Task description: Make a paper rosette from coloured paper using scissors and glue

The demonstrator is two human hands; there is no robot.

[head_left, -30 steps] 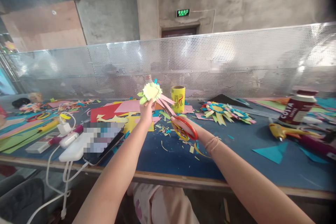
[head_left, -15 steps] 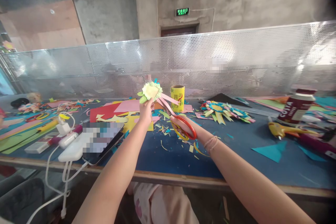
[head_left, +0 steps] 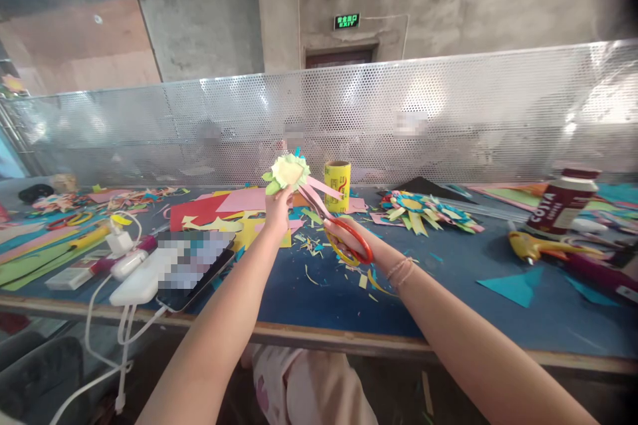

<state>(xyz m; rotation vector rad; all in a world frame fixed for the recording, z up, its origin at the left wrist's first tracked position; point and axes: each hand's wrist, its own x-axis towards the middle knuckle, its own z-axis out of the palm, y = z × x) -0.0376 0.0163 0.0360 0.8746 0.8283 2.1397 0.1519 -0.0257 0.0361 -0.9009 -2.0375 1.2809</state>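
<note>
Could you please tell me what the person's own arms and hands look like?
The left hand and right hand are ungloved; both forearms are bare, with no sleeves in view. A thin, pale pinkish bracelet circles the right wrist; none shows on the left.

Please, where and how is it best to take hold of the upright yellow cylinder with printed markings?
Probably grip the upper side wall of the yellow cylinder, coming from the right and slightly above. It stands upright, round, its top rim exposed. Pink paper strips pass before its lower part, and scissors with red and yellow handles are nearer, so a front approach seems hindered.
</note>
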